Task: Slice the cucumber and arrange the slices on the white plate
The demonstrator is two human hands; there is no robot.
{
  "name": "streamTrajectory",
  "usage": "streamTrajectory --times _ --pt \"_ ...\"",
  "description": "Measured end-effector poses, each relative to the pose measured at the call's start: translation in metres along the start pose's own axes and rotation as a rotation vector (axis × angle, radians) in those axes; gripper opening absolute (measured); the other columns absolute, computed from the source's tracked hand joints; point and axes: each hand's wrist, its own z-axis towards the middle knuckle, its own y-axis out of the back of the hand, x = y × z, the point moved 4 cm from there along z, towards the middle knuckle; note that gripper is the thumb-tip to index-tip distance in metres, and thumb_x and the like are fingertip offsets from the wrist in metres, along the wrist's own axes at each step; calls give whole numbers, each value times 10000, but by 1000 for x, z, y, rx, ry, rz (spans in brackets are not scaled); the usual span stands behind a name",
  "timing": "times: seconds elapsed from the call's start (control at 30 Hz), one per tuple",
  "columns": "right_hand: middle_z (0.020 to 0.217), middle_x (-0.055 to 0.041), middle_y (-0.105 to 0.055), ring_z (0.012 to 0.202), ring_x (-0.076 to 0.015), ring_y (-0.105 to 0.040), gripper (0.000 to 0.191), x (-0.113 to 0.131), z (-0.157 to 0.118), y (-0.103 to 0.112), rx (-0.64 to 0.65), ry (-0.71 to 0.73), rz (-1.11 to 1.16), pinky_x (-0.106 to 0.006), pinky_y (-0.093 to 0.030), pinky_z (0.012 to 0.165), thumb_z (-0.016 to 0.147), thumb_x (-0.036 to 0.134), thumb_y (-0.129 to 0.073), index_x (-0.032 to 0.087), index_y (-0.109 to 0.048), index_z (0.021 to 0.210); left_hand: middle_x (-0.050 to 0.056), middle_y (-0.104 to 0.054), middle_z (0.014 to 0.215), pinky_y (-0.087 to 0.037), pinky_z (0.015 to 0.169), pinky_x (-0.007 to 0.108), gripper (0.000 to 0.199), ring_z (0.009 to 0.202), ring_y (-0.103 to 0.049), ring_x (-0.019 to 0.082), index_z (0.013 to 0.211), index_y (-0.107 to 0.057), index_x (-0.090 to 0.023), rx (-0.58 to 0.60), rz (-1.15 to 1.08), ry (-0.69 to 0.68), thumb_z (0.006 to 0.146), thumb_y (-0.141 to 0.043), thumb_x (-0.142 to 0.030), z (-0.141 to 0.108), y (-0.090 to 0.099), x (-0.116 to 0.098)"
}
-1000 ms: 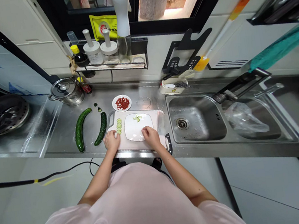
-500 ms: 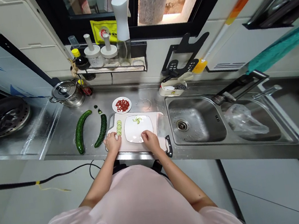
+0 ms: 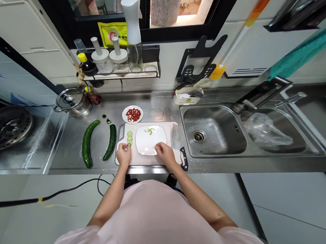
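Note:
A white square plate [image 3: 151, 143] with a few green slices [image 3: 150, 130] fanned near its far edge lies on the pale cutting board [image 3: 167, 134]. My left hand [image 3: 124, 155] is at the near end of a row of cucumber slices [image 3: 129, 136], its fingers pinched at the nearest slice. My right hand [image 3: 164, 153] hovers by the plate's near right corner, fingers curled together; whether they hold anything is too small to tell. Left of the board rest a cut cucumber [image 3: 110, 142] and a longer cucumber [image 3: 89, 143]. A small plate of red pieces [image 3: 133, 114] stands behind the board.
A knife handle [image 3: 184, 158] juts out at the board's right edge. Further right is the sink [image 3: 215, 130]. A steel pot [image 3: 73, 103] stands at the back left, and a wall rack [image 3: 126, 75] holds jars and bottles. Cucumber ends [image 3: 108, 121] lie behind the cut cucumber.
My left hand has drawn its fingers together at the nearest slice and shifted slightly. My right hand has barely moved. The slices on the plate look the same.

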Motion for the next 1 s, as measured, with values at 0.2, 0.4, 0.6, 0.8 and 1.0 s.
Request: streamTrajectory --times 0.2,0.4,0.6,0.8,1.0 --pt "740 -16 -597 688 -152 -539 215 6 7 7 -29 11 34 -242 -381 626 864 339 -432 207 -602 852 25 -625 745 -439 694 242 265 690 -566 125 816 -608 -154 154 -591 95 620 -680 -317 10 -7 -26" --pt "769 -23 -618 685 -148 -549 224 33 22 25 -100 70 141 -251 -407 652 869 359 -451 201 -608 856 50 -663 823 -461 760 263 296 751 -599 127 855 -658 -138 351 -728 20 626 -721 -314 0 1 -79" --pt "794 -30 -627 673 -140 -543 234 58 34 39 -98 123 243 -256 -436 657 865 373 -474 193 -619 902 44 -669 806 -475 729 259 291 716 -602 120 859 -678 -141 438 -753 -44 638 -735 -322 -11 9 -106" --pt "903 -37 -635 754 -137 -560 198 75 40 47 -48 225 320 -241 -431 653 855 343 -519 201 -633 931 41 -662 787 -479 715 259 284 707 -596 121 846 -688 -144 512 -752 -105 634 -748 -323 -16 18 -125" --pt "816 -18 -622 737 -132 -550 192 79 42 44 32 214 353 -231 -416 633 858 350 -513 198 -630 844 23 -641 737 -467 695 248 276 691 -585 116 842 -665 -144 564 -738 -152 637 -751 -309 -21 23 -140"
